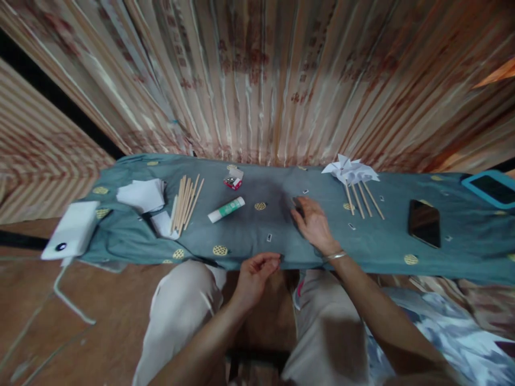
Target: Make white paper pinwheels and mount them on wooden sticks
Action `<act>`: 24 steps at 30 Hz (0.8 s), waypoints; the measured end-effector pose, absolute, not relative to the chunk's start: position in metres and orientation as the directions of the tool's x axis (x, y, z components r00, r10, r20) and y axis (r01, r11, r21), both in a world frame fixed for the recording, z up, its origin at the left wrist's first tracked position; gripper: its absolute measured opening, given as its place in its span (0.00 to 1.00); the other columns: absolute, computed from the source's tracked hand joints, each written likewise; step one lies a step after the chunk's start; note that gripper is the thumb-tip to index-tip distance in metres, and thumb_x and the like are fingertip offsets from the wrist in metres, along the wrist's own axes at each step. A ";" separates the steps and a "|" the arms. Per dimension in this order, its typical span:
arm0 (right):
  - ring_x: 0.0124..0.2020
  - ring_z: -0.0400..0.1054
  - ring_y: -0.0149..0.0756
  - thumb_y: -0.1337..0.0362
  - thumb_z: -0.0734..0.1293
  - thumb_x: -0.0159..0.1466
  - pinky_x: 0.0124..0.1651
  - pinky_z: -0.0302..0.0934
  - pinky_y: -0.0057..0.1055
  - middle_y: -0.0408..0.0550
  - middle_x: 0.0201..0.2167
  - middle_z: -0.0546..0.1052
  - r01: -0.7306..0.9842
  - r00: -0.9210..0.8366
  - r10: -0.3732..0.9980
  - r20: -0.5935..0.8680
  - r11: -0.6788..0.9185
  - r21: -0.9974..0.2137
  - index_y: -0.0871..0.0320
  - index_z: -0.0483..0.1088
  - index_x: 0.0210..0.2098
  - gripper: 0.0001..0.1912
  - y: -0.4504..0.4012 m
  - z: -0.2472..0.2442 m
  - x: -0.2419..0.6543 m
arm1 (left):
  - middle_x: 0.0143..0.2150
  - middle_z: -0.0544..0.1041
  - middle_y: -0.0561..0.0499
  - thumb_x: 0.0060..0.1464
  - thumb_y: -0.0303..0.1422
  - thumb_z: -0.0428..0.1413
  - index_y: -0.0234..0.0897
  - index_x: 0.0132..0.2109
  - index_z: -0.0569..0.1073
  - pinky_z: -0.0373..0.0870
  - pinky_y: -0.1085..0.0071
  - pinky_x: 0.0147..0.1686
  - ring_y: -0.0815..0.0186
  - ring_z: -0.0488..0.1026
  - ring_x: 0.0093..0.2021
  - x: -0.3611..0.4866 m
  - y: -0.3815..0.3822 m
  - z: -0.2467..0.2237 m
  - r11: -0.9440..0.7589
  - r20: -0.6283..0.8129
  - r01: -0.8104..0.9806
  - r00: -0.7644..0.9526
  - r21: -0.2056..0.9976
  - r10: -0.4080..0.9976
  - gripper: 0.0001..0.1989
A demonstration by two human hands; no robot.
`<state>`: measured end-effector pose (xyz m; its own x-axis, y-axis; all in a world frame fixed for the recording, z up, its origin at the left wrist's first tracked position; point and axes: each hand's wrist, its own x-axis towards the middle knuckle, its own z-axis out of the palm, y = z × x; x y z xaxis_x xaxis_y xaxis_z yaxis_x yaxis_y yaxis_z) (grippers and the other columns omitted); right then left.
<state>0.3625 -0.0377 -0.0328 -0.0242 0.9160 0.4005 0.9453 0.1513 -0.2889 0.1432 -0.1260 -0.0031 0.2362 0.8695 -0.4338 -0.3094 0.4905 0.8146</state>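
My left hand hovers at the front edge of the cloth-covered table, its thumb and fingertips pinched together. Whatever lies in that pinch, if anything, is too small to make out. Over the middle of the cloth, my right hand, with a bracelet at the wrist, has its fingers partly stretched and apart, and I see nothing held. A green and white glue stick lies to the left of both hands. Behind it sits a small open box with shiny little pieces inside. Several white paper pinwheels on sticks lie right of my right hand.
Farther left are a bundle of wooden sticks, a stack of white paper squares and a white device with a cable. On the right lie a dark phone and a blue-framed object. A corrugated wall stands behind the table.
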 end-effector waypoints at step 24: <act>0.64 0.59 0.52 0.57 0.56 0.70 0.62 0.57 0.51 0.65 0.62 0.67 0.919 -0.069 0.939 0.338 0.191 -0.344 0.65 0.65 0.60 0.25 -0.021 -0.061 0.259 | 0.26 0.79 0.49 0.39 0.46 0.68 0.38 0.25 0.81 0.71 0.68 0.34 0.63 0.73 0.29 0.016 -0.117 0.067 0.152 -0.164 -0.094 -0.128 0.984 0.978 0.15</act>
